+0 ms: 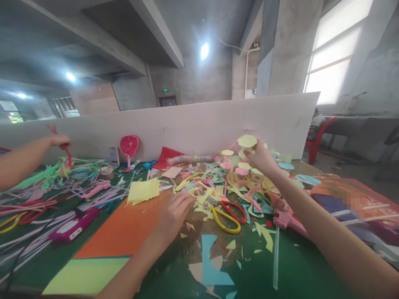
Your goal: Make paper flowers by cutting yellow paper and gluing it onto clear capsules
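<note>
Left hand (178, 211) and right hand (262, 157) apart, grips unclear, at ragged paper scraps (202, 204) and a round yellow paper (247, 141), respectively.

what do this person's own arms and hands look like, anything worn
The left hand and right hand are bare, without gloves. No watch or bracelet shows at either wrist, and no sleeves cover the visible forearms. I cannot tell about rings.

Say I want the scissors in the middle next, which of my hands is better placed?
Your left hand, probably: it is down among paper scraps, close beside those scissors. Your right hand reaches farther out and appears to hold a pale yellow disc.
</note>
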The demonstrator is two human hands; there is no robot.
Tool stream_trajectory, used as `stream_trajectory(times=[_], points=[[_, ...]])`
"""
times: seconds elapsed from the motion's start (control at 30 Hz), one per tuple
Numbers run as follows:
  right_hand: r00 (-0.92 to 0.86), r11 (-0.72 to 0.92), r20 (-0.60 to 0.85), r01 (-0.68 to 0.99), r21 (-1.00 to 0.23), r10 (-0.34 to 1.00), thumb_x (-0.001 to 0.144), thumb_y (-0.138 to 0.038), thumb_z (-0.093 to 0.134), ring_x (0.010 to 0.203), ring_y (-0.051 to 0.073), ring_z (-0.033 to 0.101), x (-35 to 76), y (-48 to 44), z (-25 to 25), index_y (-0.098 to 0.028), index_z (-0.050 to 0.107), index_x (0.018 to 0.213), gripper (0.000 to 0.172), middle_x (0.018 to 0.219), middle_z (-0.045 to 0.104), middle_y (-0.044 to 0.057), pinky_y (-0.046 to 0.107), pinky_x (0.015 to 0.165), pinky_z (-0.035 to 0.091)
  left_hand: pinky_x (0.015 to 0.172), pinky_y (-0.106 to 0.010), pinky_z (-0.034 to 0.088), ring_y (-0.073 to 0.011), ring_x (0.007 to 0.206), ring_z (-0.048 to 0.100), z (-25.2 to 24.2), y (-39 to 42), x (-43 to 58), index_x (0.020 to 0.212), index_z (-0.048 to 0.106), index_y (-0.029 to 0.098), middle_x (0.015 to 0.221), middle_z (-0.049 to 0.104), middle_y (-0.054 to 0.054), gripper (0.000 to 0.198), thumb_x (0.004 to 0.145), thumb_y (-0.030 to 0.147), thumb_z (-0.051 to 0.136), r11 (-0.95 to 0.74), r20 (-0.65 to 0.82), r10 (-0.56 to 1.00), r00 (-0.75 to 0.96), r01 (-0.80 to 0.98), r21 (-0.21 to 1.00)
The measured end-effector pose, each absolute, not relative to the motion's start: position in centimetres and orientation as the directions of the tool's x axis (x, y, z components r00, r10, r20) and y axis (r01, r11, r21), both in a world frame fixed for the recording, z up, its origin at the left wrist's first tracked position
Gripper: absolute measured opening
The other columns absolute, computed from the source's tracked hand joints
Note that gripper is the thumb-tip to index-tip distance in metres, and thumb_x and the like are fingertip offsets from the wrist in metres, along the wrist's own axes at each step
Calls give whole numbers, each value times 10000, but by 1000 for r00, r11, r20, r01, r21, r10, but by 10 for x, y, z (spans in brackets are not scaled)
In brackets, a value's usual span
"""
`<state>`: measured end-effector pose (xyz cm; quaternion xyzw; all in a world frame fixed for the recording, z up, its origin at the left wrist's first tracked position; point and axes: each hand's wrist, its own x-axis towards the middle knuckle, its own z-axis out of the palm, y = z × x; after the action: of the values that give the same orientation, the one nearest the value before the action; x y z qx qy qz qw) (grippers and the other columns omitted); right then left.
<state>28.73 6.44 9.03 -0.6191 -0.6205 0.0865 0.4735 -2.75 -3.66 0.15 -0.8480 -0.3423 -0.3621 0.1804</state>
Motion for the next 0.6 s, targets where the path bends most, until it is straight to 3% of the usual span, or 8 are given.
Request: stream_trajectory(times=[0.2,0.37,0.47,0.6], points=[[248,114,412,725,-679,877,815,-245,570,1000,308,624,300,101,76,-126,506,1167,377,1125,651,189,366,781,460,796,-306,523,-171,899,627,4,-37,-27,1010,620,177,935,686,-46,156,975,152,469,-706,760,427,490,706,-58],[264,30,360,768,-639,895,869,-342,539,926,299,646,317,114,65,-108,542,1143,360,1038,671,197,354,705,453,785,-296,517,-161,868,610,6,-39,-25,948,607,180,894,677,-30,112,961,145,501,-720,770,425,476,693,-31],[300,-40,329,790,-612,895,865,-370,609,935,309,641,329,117,60,-107,573,1120,368,1028,676,195,383,726,479,759,-293,510,-157,831,603,7,-40,-22,875,589,186,842,660,-17,123,964,178,505,-707,770,442,461,707,-17],[329,-99,298,803,-588,896,927,-386,601,986,231,636,341,119,52,-151,583,1196,358,1160,633,107,416,825,535,747,-284,511,-149,817,610,7,-40,-20,865,571,190,842,653,-14,140,974,198,484,-701,765,458,452,713,-2]])
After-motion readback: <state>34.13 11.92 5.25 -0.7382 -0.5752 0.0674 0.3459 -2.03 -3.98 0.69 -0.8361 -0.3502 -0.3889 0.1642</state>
